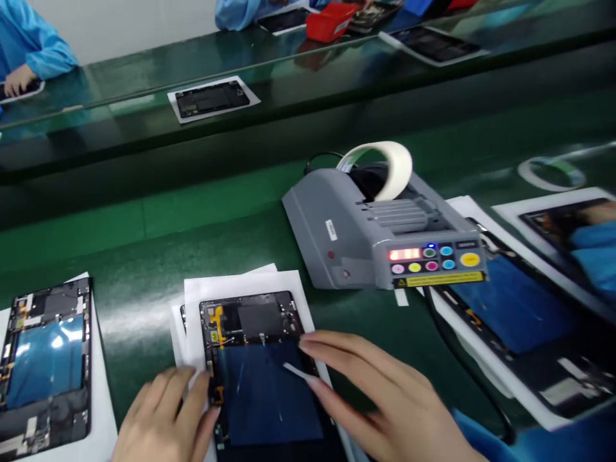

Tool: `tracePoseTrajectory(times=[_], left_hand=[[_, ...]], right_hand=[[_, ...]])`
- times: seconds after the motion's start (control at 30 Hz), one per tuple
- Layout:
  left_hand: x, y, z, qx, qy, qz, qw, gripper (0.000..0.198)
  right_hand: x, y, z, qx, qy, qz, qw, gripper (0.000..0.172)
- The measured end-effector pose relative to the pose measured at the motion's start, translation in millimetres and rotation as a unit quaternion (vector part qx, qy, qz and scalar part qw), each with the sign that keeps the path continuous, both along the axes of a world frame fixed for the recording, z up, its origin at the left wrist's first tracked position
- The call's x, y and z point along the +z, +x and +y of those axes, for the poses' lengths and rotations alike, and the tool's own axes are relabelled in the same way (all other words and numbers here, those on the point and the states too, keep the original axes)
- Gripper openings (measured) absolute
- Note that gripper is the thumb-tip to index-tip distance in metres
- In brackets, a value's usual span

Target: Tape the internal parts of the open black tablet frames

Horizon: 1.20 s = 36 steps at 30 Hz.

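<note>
An opened tablet with a dark blue battery (269,398) lies on white sheets (192,289) at the lower middle. My left hand (166,414) rests at the tablet's left edge, its fingers curled and its thumb touching the frame. Over the right edge is my right hand (375,391), thumb and fingers apart; a small white strip (296,370) sits at the thumb's tip, above the battery. Behind and to the right stands a grey tape dispenser (337,224) with a roll of whitish tape (400,170) and a lit control panel.
Another opened tablet (48,359) lies on paper at the left, and more (520,301) lie at the right beside a co-worker's blurred hand and blue sleeve (597,250). A black cable (462,359) runs from the dispenser. Across the bench are a red bin (330,22) and blue-sleeved people.
</note>
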State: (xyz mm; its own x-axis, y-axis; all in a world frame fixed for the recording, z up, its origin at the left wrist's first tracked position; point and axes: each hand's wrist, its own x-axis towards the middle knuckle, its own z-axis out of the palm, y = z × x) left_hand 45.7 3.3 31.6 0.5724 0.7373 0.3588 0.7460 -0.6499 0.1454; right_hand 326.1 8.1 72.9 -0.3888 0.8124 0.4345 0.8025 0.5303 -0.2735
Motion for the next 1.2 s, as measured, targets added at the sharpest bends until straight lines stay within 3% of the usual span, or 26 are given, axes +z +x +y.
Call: tracePoseTrajectory(times=[0.1, 0.27, 0.4, 1.2], left_hand=[[-0.7, 24.0, 26.9, 0.032, 0.004, 0.007, 0.999, 0.027], [-26.0, 39.1, 38.2, 0.044, 0.003, -0.019, 0.999, 0.034], [-33.6, 38.5, 32.7, 0.05, -0.004, -0.043, 0.998, 0.036], [-32.1, 41.0, 32.5, 0.056, -0.016, -0.061, 0.996, 0.035]], right_hand=[[-3.1, -39.5, 35.1, 0.03, 0.028, -0.027, 0.999, 0.017], [-39.0, -72.4, 68.8, -0.001, 0.128, -0.086, 0.988, 0.019], [-50.9, -71.6, 70.0, 0.002, 0.134, -0.114, 0.984, 0.018], [-49.2, -68.6, 62.9, 0.037, 0.112, -0.165, 0.979, 0.025]])
